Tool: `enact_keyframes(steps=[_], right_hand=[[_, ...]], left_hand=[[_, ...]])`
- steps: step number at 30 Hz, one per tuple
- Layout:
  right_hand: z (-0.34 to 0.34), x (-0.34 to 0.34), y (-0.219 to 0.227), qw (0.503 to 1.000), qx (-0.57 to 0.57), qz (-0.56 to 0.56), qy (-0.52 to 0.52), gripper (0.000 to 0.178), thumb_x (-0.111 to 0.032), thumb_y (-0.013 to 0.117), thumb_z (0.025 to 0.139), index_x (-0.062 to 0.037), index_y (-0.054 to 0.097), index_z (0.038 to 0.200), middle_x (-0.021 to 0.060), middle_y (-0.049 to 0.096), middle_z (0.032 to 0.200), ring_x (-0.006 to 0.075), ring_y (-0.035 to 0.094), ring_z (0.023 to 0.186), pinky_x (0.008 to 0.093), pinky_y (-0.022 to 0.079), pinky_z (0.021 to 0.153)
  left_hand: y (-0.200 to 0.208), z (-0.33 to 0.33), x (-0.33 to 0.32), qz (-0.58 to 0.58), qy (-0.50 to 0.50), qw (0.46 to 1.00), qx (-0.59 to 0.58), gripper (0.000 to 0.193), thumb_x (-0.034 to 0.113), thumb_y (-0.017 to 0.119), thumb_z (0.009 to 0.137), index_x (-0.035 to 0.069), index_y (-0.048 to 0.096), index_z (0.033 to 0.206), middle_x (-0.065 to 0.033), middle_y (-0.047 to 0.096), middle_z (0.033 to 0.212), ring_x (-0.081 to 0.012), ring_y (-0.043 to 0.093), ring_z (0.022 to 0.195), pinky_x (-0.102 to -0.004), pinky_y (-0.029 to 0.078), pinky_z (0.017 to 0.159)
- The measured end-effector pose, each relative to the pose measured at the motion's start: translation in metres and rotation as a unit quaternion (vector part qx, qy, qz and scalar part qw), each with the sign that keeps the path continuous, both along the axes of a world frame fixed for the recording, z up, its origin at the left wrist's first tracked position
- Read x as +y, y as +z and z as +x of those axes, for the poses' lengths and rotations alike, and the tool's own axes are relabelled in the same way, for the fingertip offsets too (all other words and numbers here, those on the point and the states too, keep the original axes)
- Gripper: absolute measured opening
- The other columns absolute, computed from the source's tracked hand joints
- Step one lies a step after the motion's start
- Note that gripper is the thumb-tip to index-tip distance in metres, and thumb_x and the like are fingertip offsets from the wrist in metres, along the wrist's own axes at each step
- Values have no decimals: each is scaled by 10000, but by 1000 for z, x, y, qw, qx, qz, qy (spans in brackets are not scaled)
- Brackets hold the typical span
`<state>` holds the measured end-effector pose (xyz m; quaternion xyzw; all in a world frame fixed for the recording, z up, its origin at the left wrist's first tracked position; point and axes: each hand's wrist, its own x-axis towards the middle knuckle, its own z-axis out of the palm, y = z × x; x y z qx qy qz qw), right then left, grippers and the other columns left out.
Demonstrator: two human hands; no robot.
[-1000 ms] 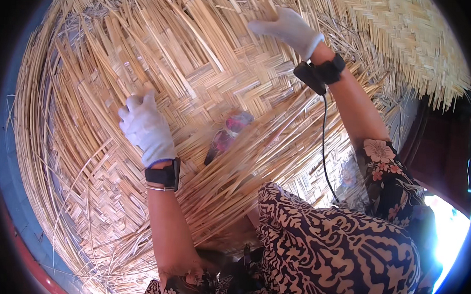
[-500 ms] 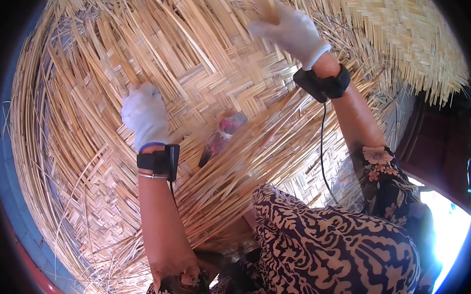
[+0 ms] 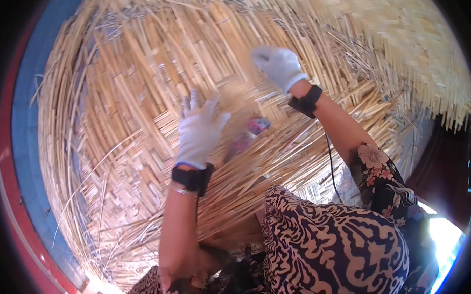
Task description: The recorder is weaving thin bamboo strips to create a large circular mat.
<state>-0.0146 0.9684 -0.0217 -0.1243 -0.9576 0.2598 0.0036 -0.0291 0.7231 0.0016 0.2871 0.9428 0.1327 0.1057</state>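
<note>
A large woven mat [image 3: 247, 107] of straw-coloured flat reed strips spreads before me, with a herringbone weave in its middle. Loose strip ends [image 3: 150, 71] fan out on its far and left sides. My left hand [image 3: 198, 135], in a white glove, is over the weave with fingers spread, holding nothing. Farther off to the right, my right hand [image 3: 281, 68], also gloved, has its fingers curled in above the strips. Blur hides what, if anything, they pinch. Between me and the weave a pink and dark object [image 3: 249, 134] lies partly under loose strips, its kind unclear.
A finished-looking woven panel [image 3: 395, 38] with a fringed edge lies at the far right. Dark patterned cloth [image 3: 341, 244] covers my lap. Blue and red edging [image 3: 25, 139] curves along the left. A thin black cable [image 3: 331, 166] hangs from my right wrist's black band.
My left hand has let go of the strips, opened and moved right. My right hand has come lower and nearer. The whole view has shifted slightly, so the mat sits farther right.
</note>
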Motion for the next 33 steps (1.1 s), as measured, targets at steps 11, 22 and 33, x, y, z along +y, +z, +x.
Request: enact_keyframes(steps=[11, 22, 33], right_hand=[[19, -41, 3, 967, 198, 140, 78, 374, -190, 663, 727, -153, 589, 1091, 92, 545, 1006, 293, 515, 955, 428, 443, 750], [86, -100, 15, 902, 38, 160, 399, 180, -244, 698, 651, -136, 612, 767, 30, 545, 883, 223, 497, 902, 357, 383, 750], [96, -37, 105, 759, -47, -628, -164, 230, -273, 577, 867, -87, 544, 998, 20, 594, 817, 102, 579, 620, 212, 469, 500]], left_hand=[[439, 57, -275, -95, 221, 956, 165, 413, 293, 528, 905, 12, 533, 1208, -68, 573, 1164, -154, 500, 1099, -290, 372, 959], [406, 227, -500, 70, 621, 773, 109, 269, 271, 544, 870, 54, 616, 1013, -16, 598, 796, -71, 518, 633, -230, 404, 569], [-63, 31, -494, 535, 593, 585, -140, 566, 552, 570, 798, -7, 539, 887, -87, 561, 657, -150, 497, 504, -240, 369, 428]])
